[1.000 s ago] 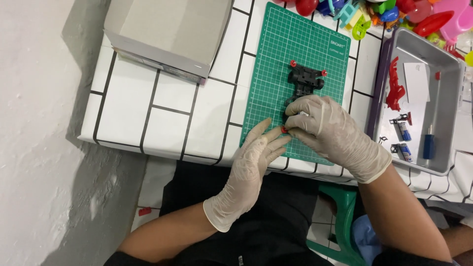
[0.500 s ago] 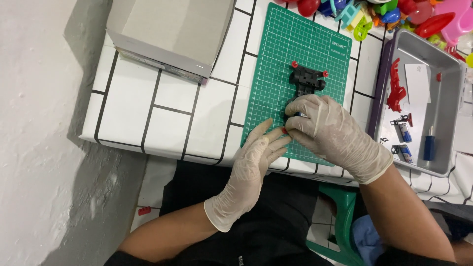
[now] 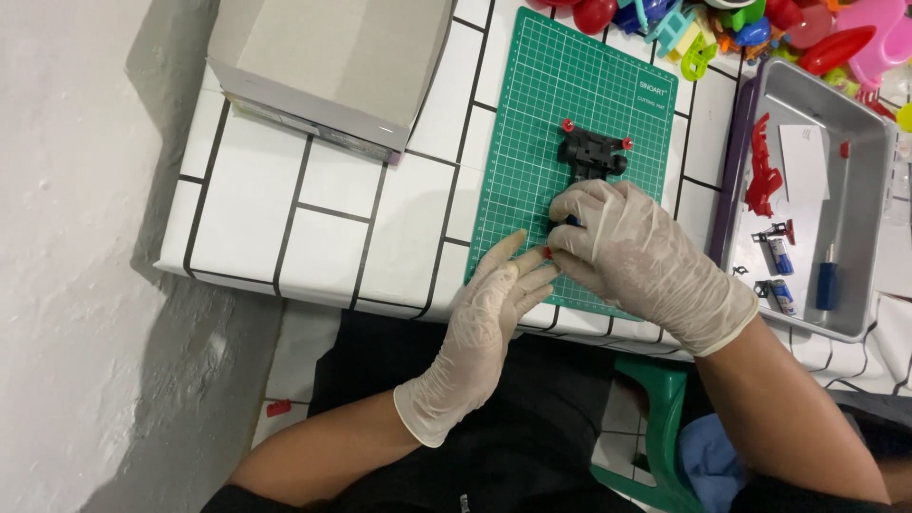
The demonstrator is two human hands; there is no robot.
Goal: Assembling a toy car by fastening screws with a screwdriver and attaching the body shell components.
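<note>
A small black toy chassis with red wheel hubs lies on a green cutting mat. My right hand, in a white glove, covers the near end of the chassis and grips it. My left hand, also gloved, rests at the mat's near edge with its fingers extended, their tips touching a small red part beside the right hand. What lies under the right palm is hidden.
A grey cardboard box stands at the back left of the white tiled table. A metal tray on the right holds a red part, small blue pieces and a blue-handled screwdriver. Colourful plastic toys lie at the back.
Both hands stay nearly still at the chassis; the view has shifted slightly.
</note>
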